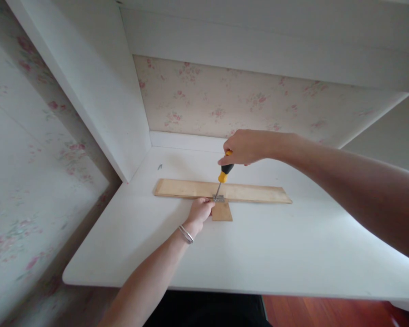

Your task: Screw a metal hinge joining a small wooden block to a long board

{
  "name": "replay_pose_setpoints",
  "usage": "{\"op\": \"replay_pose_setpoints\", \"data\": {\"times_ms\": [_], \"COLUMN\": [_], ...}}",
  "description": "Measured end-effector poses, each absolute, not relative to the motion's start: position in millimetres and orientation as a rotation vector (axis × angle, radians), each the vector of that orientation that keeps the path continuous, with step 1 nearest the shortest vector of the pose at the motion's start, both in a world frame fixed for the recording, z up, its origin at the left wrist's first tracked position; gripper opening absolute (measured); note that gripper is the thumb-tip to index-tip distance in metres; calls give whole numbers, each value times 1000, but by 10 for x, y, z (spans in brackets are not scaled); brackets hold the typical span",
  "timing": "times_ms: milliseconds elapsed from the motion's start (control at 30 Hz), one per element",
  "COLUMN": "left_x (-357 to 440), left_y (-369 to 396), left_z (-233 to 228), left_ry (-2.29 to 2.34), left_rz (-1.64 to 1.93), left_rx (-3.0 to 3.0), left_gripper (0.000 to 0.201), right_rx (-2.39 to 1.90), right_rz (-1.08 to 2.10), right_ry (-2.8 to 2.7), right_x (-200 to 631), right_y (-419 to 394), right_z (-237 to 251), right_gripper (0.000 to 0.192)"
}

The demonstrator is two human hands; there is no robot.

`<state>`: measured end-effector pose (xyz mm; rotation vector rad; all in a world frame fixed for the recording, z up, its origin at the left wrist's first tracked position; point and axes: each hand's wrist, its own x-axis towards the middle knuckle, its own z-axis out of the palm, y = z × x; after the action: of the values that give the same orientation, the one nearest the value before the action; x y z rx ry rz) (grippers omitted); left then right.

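My right hand (243,147) is closed around the yellow and black handle of a screwdriver (226,169), which points down and slightly left. Its tip meets a small metal hinge (218,198) lying across the joint of two wooden pieces. One is a long, pale wooden board (255,191) lying crosswise on the white desk; the other is a short wooden block (222,212) against its near edge. My left hand (201,210), with silvery bangles at the wrist, pinches close to the screwdriver tip at the hinge's left side. What its fingertips grip is too small to make out.
A few small metal screws (160,166) lie on the white desk (276,254) behind the board's left end. A white upright panel (98,91) bounds the desk at left, and a white shelf (259,41) overhangs the back. Flowered wallpaper (218,102) covers the wall behind.
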<state>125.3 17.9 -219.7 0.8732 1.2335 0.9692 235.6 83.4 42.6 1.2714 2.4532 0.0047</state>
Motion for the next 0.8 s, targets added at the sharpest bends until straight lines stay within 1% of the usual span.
{"op": "replay_pose_setpoints", "data": {"times_ms": [33, 133, 233, 300, 400, 500, 567, 667, 767, 800], "left_x": [1254, 1255, 1250, 1246, 1247, 1253, 1255, 1252, 1246, 1244], "left_y": [178, 175, 176, 179, 186, 195, 199, 200, 198, 197], "left_z": [-2195, -2193, -2205, -2217, -2232, -2239, -2243, -2249, -2255, -2254], "left_ry": [1233, 1232, 1234, 1235, 1236, 1235, 1233, 1229, 1222, 1221], "left_rz": [971, 978, 979, 981, 981, 977, 976, 976, 976, 977], "left_rx": [860, 845, 864, 869, 870, 868, 866, 866, 877, 881], "left_gripper": [10, 9, 10, 10, 10, 9, 9, 10, 10, 10], "right_rx": [1282, 1200, 1205, 1262, 1187, 1218, 1276, 1176, 1222, 1259], "right_rz": [-2, -153, -110, -95, -173, -124, -92, -160, -177, -171], "right_ry": [2456, 2535, 2496, 2463, 2536, 2465, 2436, 2534, 2475, 2466], "right_x": [2356, 2361, 2367, 2368, 2368, 2366, 2369, 2381, 2385, 2381], "right_y": [835, 830, 826, 825, 822, 827, 840, 863, 876, 875], "right_z": [423, 416, 417, 424, 436, 435, 422, 399, 387, 387], "right_gripper": [42, 40, 33, 36, 42, 37, 43, 49, 44, 46]}}
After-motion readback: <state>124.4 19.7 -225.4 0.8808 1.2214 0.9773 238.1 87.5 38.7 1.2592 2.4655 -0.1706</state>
